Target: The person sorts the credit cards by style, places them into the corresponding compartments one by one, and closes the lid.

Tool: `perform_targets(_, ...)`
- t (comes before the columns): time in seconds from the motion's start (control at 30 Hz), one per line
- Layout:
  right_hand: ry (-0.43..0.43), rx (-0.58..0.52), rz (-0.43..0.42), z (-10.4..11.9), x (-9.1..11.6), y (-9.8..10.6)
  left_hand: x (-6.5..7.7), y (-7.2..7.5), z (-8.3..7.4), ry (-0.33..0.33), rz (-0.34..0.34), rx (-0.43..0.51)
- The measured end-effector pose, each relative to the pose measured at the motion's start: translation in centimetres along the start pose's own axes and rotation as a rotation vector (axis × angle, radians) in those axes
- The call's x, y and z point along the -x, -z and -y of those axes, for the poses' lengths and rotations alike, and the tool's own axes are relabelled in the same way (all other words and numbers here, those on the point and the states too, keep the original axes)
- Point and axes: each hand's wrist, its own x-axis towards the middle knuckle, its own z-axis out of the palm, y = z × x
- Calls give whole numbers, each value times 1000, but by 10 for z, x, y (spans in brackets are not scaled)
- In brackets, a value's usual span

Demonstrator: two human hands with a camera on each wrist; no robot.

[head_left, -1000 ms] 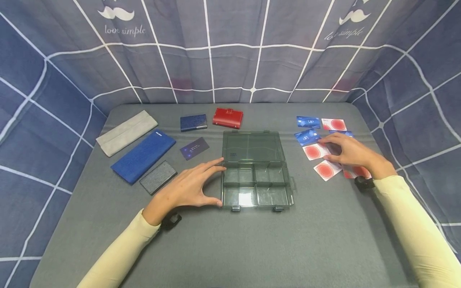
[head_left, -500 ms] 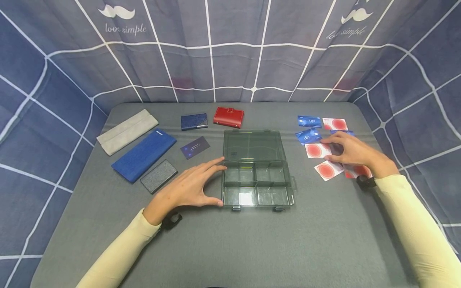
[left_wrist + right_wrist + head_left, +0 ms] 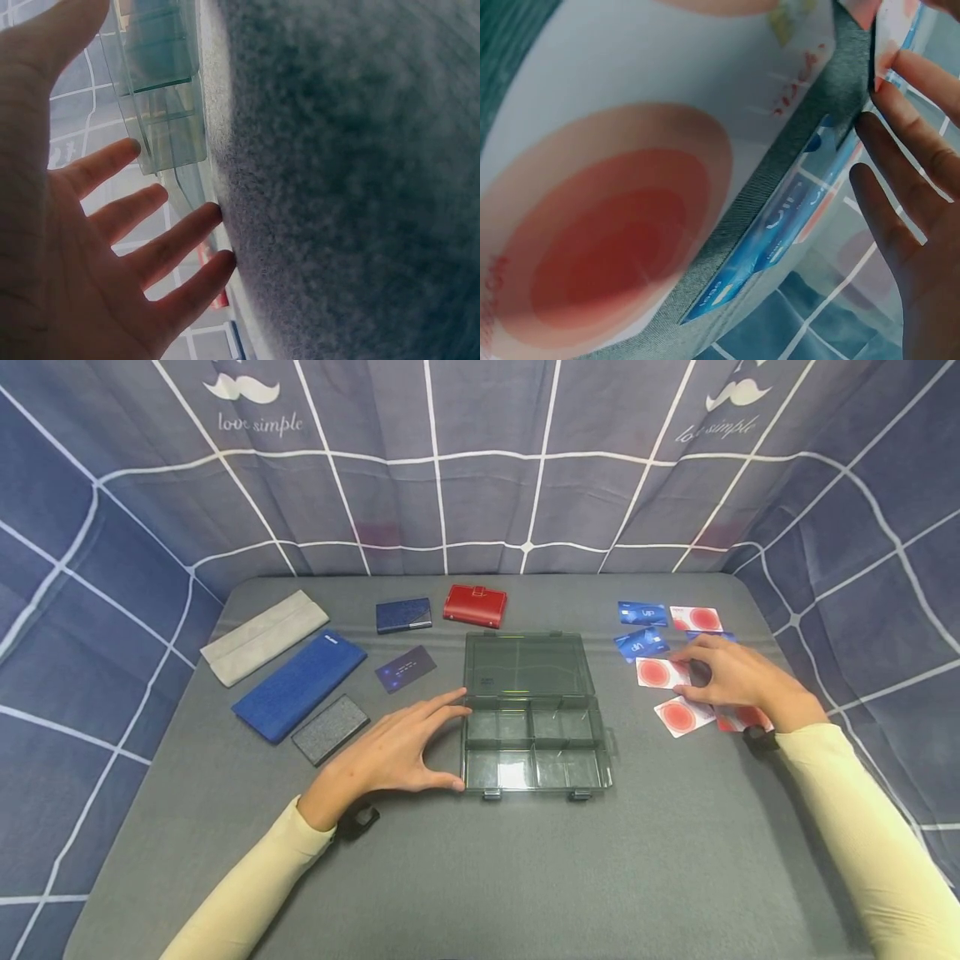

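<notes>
Left hand (image 3: 393, 747) centre-left, fingers extended, thumb splayed low; right hand (image 3: 738, 677) centre-right, thumb and fingers in a pinch; left forearm (image 3: 251, 877) enters lower left, right forearm (image 3: 862, 827) lower right; both sleeved to the wrist.

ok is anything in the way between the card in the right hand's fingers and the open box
Nothing visible: the right hand pinches the red-circle card, and in the head view only bare grey tabletop shows between it and the open box.
</notes>
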Motion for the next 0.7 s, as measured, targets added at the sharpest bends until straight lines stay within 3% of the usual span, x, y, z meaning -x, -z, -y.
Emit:
perform_targets(0.43, -73, 46, -8, 12, -4, 2, 0, -1, 0, 1, -2, 6)
perform_targets(0.7, -1, 38, -93, 37, -12, 6, 0, -1, 0, 8, 0, 3)
